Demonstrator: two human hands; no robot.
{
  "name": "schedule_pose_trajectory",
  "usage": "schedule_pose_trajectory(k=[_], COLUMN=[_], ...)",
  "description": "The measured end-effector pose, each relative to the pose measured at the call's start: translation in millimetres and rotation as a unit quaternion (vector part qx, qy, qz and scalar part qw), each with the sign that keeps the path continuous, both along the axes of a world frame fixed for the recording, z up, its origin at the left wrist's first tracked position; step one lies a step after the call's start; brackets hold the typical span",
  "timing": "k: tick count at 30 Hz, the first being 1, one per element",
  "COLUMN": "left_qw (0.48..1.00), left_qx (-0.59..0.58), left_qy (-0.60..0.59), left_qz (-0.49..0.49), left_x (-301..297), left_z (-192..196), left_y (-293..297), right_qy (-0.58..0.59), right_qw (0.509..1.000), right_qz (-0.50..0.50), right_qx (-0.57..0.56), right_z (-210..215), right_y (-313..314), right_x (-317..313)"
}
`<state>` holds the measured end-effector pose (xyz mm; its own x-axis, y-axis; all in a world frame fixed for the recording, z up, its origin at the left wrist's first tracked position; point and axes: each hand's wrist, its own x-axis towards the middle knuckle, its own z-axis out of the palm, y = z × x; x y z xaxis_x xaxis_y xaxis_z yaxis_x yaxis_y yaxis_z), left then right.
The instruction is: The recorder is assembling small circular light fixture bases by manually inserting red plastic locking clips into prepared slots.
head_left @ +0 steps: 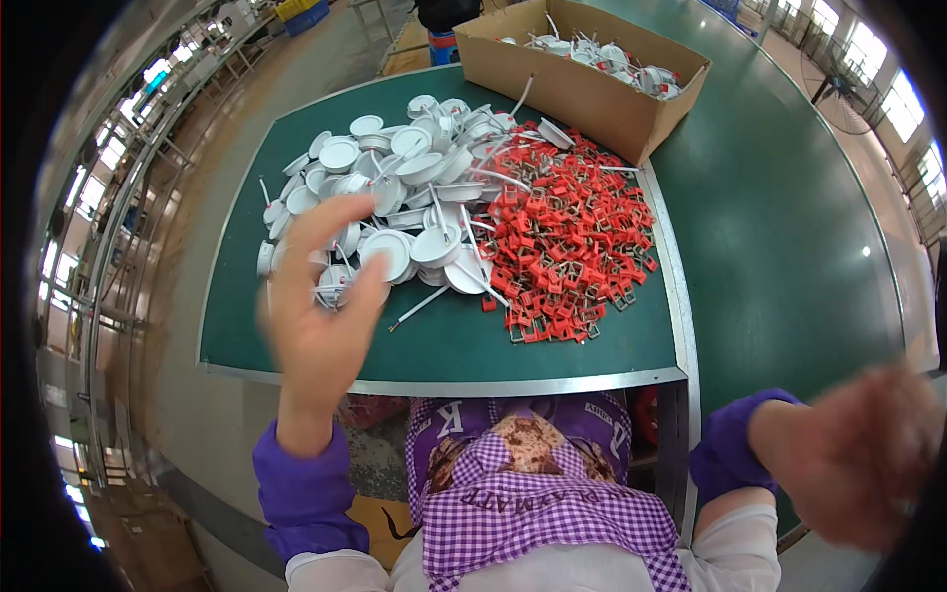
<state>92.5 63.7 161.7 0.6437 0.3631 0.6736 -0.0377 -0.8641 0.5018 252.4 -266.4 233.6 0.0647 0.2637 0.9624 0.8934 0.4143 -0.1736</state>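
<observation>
My left hand (321, 306) is raised over the left part of the pile, its thumb and fingers curved apart with nothing seen between them. Behind and beside it lies a heap of white round disc-shaped parts (339, 153) with short white cables, some ending in bare wire. Against the heap's right side rests a pile of small red clips (562, 237) with metal loops. Away to the right, past the table's metal edge, my right hand (858, 459) is smeared by motion. Its fingers and anything in them cannot be made out.
An open cardboard box (582, 79) holding more white parts with cables stands at the far edge of the green table (444, 360). A second green surface (779, 227) runs along the right, beyond a metal strip. Blue and yellow crates (301, 15) sit on the floor far left.
</observation>
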Motion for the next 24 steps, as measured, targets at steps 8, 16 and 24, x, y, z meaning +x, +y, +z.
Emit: schedule_pose_trajectory(k=[8, 16, 24], left_qw=[0.954, 0.944, 0.988], left_qx=[0.206, 0.279, 0.089], left_qy=[0.216, 0.171, 0.008], left_qz=[0.032, 0.044, 0.124], left_x=[39.6, 52.0, 30.9], left_z=[-148.3, -156.5, -112.9], left_y=[60.9, 69.5, 69.4], right_qy=[0.335, 0.243, 0.184], right_qw=[0.889, 0.901, 0.914], right_qz=[-0.038, -0.071, -0.100], right_qx=[-0.311, -0.352, -0.347], right_z=[-193.4, -261.5, -264.3], right_y=[122.0, 121.4, 133.9], right_x=[9.0, -22.2, -25.3])
